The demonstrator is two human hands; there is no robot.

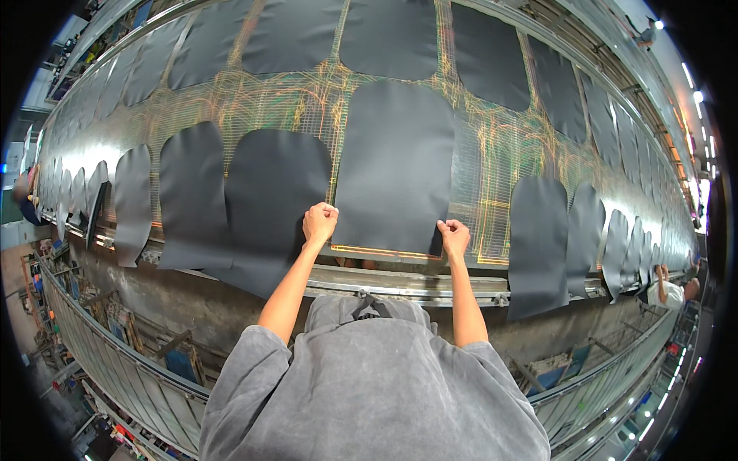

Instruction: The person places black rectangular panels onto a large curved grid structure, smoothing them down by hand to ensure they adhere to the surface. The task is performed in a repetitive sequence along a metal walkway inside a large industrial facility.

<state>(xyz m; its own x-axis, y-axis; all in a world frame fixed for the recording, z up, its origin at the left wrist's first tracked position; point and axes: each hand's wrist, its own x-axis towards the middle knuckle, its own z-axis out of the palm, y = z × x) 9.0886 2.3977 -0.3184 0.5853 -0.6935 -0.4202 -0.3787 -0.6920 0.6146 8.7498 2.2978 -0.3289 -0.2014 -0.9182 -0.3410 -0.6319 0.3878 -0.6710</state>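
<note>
A black sheet panel (pixel 394 157) with a rounded far end lies on the long table in front of me. My left hand (pixel 320 223) is closed in a pinch at its left edge, near the front corner. At the opposite edge, my right hand (pixel 454 237) pinches the panel with thumb and fingers together. The panel's front edge lies close to the orange lines marked on the tabletop. Left of it, another black panel (pixel 278 177) droops over the table's near edge, beside my left wrist.
More black panels (pixel 192 192) line the near side to the left, and others (pixel 538 238) to the right, several hanging over the edge. A far row (pixel 388 38) runs across the table. A metal rail (pixel 400 283) borders the near edge. Another person (pixel 667 290) is at the far right.
</note>
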